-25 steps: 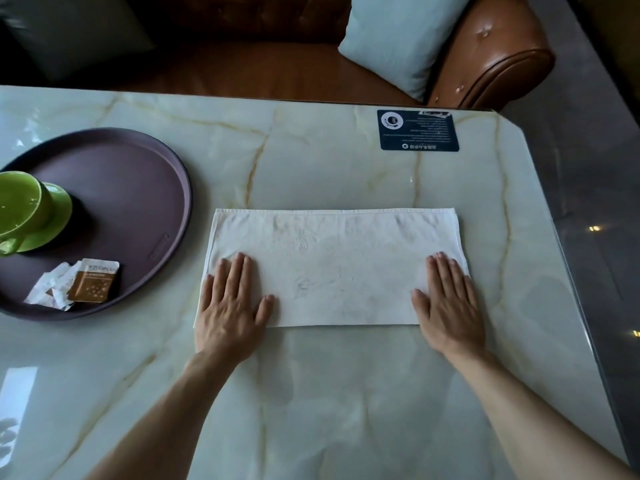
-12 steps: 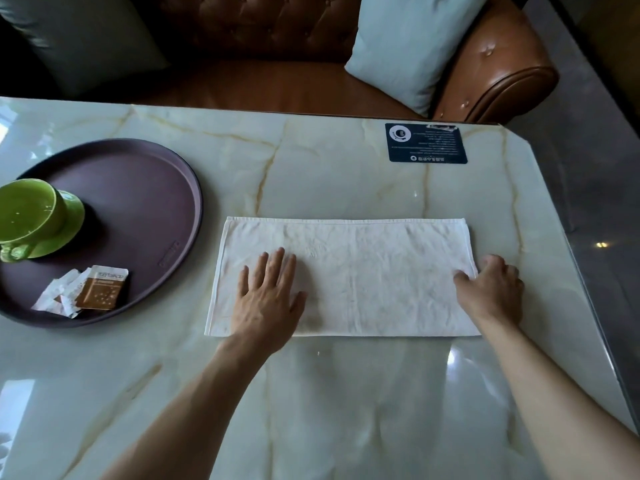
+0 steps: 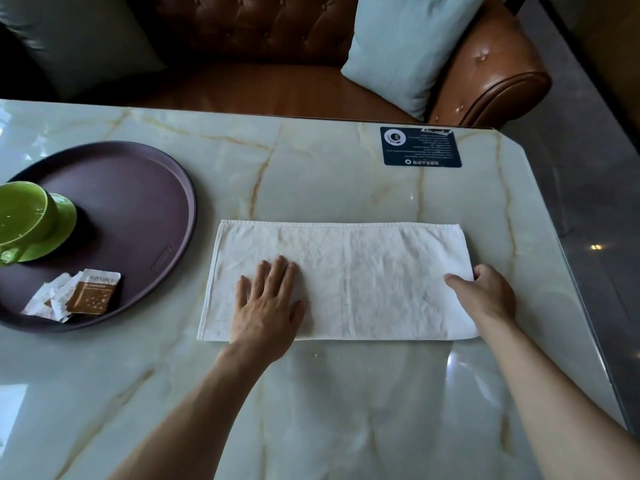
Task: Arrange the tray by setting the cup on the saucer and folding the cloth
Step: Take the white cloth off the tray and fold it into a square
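Observation:
A white cloth (image 3: 363,271) lies folded into a long rectangle on the marble table. My left hand (image 3: 266,306) presses flat on its left part, fingers spread. My right hand (image 3: 485,296) grips the cloth's right edge, thumb on top and fingers curled under. At the far left, a round dark purple tray (image 3: 138,202) holds a green cup (image 3: 20,216) sitting on a green saucer (image 3: 62,216).
Brown and white sachets (image 3: 79,296) lie on the tray's near side. A dark blue card (image 3: 420,146) sits near the table's far right. A brown leather sofa with a pale cushion (image 3: 405,46) stands behind the table. The table's right edge (image 3: 568,271) runs close to my right hand.
My left hand slid right onto the cloth. My right hand went from lying flat on the cloth to gripping its right edge.

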